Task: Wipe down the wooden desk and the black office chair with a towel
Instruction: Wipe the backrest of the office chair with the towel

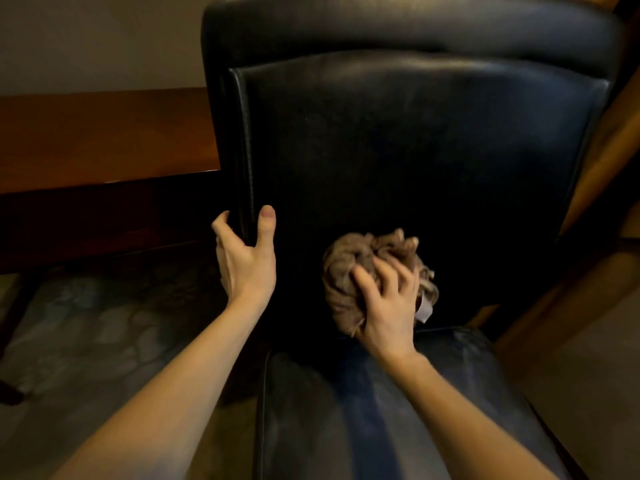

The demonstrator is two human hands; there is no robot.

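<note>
Bare forearms (156,410) nearest us, over glossy black leather seat cushion (346,427). Our right grip (388,306) curls round crumpled brown cloth towel (346,268), pressing it low on black padded chair backrest (415,150). Our left grip (246,261) clamps backrest's left edge, thumb in front, fingers behind. We judge towel light, soft, shapeless: keep it wadded in palm. Chair likely heavy and slick: brace by its edge. Dark wooden surface (104,133) lies beyond, left.
</note>
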